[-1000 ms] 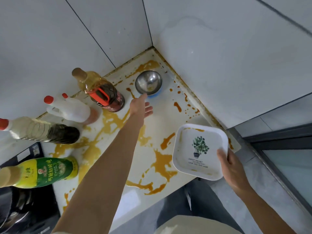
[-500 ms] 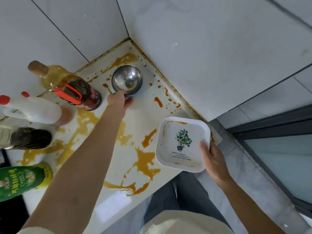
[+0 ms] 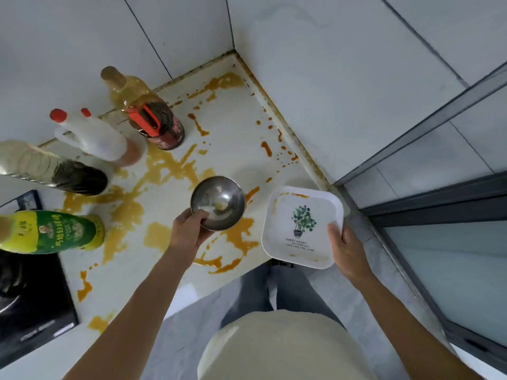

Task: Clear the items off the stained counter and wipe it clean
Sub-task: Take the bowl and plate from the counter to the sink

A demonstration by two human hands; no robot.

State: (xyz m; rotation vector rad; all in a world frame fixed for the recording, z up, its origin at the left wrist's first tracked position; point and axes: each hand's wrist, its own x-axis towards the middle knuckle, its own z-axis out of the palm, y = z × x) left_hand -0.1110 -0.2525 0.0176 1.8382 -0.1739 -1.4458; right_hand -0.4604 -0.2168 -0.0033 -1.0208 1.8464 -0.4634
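Now left hand [image 3: 186, 233] has seemingly lifted bowl [image 3: 218, 202]; right [image 3: 347, 249] grips plate [image 3: 300, 226]

- Four bottles are counted on the counter [image 3: 236, 111]: an amber one [image 3: 142, 111], a white jug [image 3: 96, 137], a clear one lying toward the left edge [image 3: 46, 168] and a green-labelled one [image 3: 55, 233].
- One steel bowl [image 3: 218, 202] is seen.
- One square plate [image 3: 301, 227] is seen.
- Two hands are seen: left [image 3: 188, 233], right [image 3: 347, 246].
- One black hob [image 3: 30, 305] is seen.
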